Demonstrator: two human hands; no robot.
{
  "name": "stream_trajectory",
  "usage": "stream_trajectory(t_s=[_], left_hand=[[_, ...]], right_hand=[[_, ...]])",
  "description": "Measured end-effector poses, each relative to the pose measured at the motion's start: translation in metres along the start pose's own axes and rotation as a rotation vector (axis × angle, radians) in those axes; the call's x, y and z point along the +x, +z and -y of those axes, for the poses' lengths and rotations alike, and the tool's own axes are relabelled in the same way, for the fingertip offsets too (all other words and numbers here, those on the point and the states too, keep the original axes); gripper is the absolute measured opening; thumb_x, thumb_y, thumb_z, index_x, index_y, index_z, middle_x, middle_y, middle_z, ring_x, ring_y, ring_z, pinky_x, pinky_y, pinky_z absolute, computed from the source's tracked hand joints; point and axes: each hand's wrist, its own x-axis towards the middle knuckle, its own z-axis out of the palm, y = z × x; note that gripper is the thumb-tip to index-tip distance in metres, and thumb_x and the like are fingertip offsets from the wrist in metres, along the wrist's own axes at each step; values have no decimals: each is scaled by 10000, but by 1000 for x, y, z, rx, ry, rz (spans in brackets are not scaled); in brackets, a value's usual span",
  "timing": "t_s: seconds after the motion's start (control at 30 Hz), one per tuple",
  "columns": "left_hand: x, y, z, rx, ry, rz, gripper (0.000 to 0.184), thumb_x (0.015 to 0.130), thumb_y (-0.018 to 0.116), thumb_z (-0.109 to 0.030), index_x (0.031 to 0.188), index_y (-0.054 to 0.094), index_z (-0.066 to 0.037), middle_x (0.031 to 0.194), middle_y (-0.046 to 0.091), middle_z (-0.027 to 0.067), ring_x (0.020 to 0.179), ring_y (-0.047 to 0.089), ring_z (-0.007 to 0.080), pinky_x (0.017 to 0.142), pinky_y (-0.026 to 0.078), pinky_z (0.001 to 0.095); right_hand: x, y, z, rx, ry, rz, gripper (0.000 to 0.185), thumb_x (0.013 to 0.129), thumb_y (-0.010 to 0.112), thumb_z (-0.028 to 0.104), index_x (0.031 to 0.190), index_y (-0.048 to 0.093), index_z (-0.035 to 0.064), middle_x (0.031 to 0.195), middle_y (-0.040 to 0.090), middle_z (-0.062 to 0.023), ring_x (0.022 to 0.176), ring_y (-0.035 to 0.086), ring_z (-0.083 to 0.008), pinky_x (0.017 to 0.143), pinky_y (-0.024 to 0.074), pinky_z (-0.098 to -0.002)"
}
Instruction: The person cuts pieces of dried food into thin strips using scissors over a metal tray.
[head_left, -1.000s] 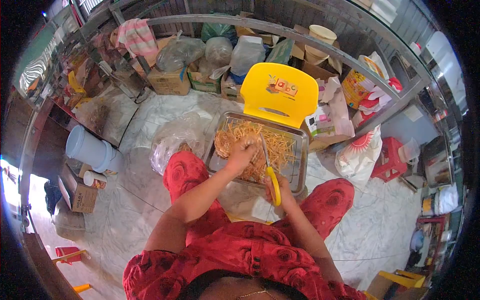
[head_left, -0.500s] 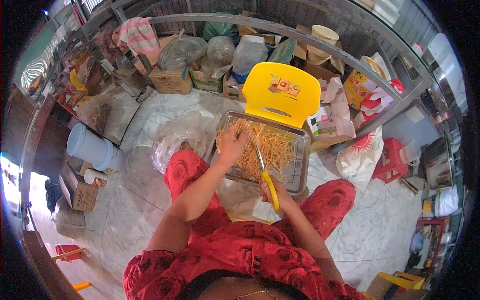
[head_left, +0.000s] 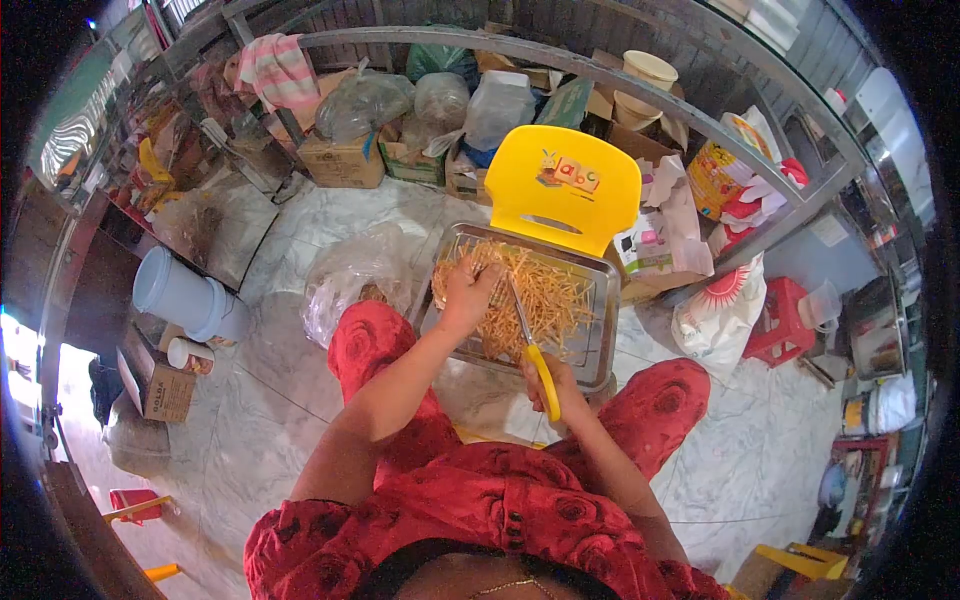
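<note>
Thin orange-brown dried strips (head_left: 540,300) lie heaped in a rectangular metal tray (head_left: 603,335) in front of me. Over the left part of the heap, my left hand (head_left: 468,298) is closed with its fingers pinching some of these strips. My right hand (head_left: 560,388) grips scissors (head_left: 543,375) by their yellow handles at the tray's near edge. The metal blades point away from me, over the strips, with their tips close beside my left fingers. Whether the blades touch a strip I cannot tell.
Behind the tray rises a yellow chair back (head_left: 565,185). A clear plastic bag (head_left: 355,275) lies left of the tray. Blue-white buckets (head_left: 185,295) stand farther left; a white sack (head_left: 720,315) and red crate (head_left: 778,325) are right. Cardboard boxes (head_left: 342,160) line the back.
The scissors and my right hand have shifted very slightly. My left hand stays almost in place over the strips, and the tray has not moved.
</note>
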Motion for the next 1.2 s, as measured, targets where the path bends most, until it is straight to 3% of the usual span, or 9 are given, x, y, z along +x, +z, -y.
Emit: stream_trajectory(t_s=[0.3,0.37,0.47,0.67,0.77,0.9,0.97,1.0,1.2], left_hand=[[-1,-2,-5,81,-117,83,175,804,541,-94,924,503,28,823,556,27,728,476,91,666,403,243],[-2,2,12,-220,-183,86,162,807,531,-91,936,513,5,815,557,17,717,480,92,658,403,241],[-7,1,4,-263,-262,90,155,813,522,-91,945,520,-10,807,560,14,721,490,97,664,407,245],[-10,-1,-31,164,-107,116,166,819,521,-96,941,514,17,827,573,31,745,504,106,693,405,245],[-8,0,-15,25,-124,122,156,820,516,-85,936,513,19,829,574,36,746,504,109,696,403,243],[-9,0,-5,75,-73,116,147,820,506,-71,942,511,13,833,572,35,759,506,111,701,406,245],[-9,3,4,-244,-206,90,157,818,501,-65,956,508,9,861,571,35,781,506,116,720,407,255],[-10,3,3,-244,-207,90,157,818,501,-65,956,508,9,861,571,35,781,506,116,720,407,255],[-13,4,-9,-66,-53,28,203,802,515,-79,990,506,-4,878,563,34,774,502,107,719,405,251]], right_hand=[[7,-5,-11,63,-43,88,387,836,471,429,954,464,61,583,473,-10,437,450,-91,397,375,-222],[10,-5,-11,112,-37,121,391,834,470,434,965,457,66,604,479,-16,455,460,-98,408,381,-226],[7,-7,-2,130,-19,152,405,831,465,446,975,448,68,629,485,-23,479,473,-106,424,388,-230],[6,-4,-5,42,-21,108,416,833,446,461,966,453,67,626,482,-28,473,472,-105,428,387,-228],[3,-5,-4,32,-29,98,411,836,443,458,954,457,64,608,477,-25,463,469,-100,424,388,-226],[-2,-6,4,13,-30,64,362,838,479,405,919,468,53,543,454,-6,417,448,-86,388,375,-218],[-3,-6,5,16,-27,30,334,812,530,386,871,479,61,530,434,12,404,419,-74,365,355,-208],[-3,-6,6,18,-23,-4,313,785,581,366,823,490,69,518,415,29,390,391,-62,342,335,-198],[-5,-4,4,7,42,-23,322,789,579,356,853,497,52,527,421,18,408,400,-68,362,354,-210]])
